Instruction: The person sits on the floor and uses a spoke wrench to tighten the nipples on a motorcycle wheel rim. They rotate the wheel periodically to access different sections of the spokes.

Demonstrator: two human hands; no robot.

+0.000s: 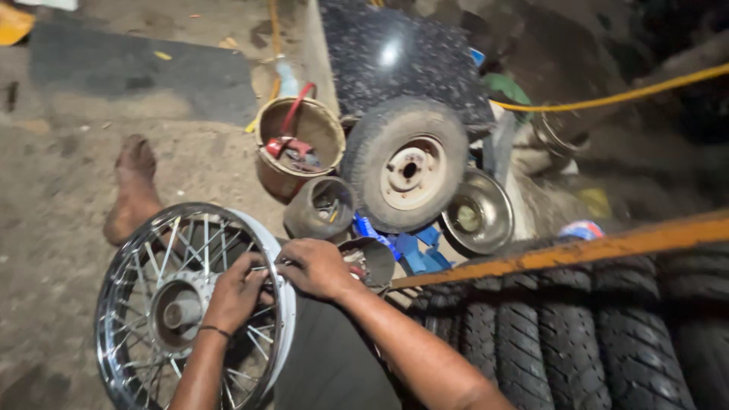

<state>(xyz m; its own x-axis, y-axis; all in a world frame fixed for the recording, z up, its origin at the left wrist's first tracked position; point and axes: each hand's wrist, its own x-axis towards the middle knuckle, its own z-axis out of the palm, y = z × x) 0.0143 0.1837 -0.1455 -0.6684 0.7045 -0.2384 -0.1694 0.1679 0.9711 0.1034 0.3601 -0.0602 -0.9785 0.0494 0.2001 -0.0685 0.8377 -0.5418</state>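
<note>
Your shiny round metal wheel with thin wire spokes [194, 304] stands tilted on the dirt floor [53, 190], leaning against your dark trouser leg [326, 364]. It sits at the near left part of the floor, right in front of you.

Your left hand [235, 292] is curled shut on the spokes near the grey hub [178, 311] in the middle of the wheel. A thin dark band [215, 330] goes around that wrist. Your right hand [315, 267] is curled too, with its fingers pinching something small at the rim, just beside the left hand. You cannot tell what the small thing is. The two hands almost touch.

Your bare foot [133, 190] rests on the floor just past the wheel, on the left.

Just behind your right hand is a small dark round tin [372, 262]. Past it stands a rusty round can [323, 206] with small bits inside. Farther back is an old brown bucket with a red handle [292, 144] and tools in it.

To the right of the bucket, a small black rubber tyre on a pale metal rim [406, 163] leans up. A shiny metal bowl [477, 215] lies beside it. Blue plastic pieces [414, 247] lie under the tyre.

On your right, black knobbly tyres [562, 334] stand in a row. An orange bar [577, 247] lies across them. A yellow hose [623, 95] runs along the far right.
</note>
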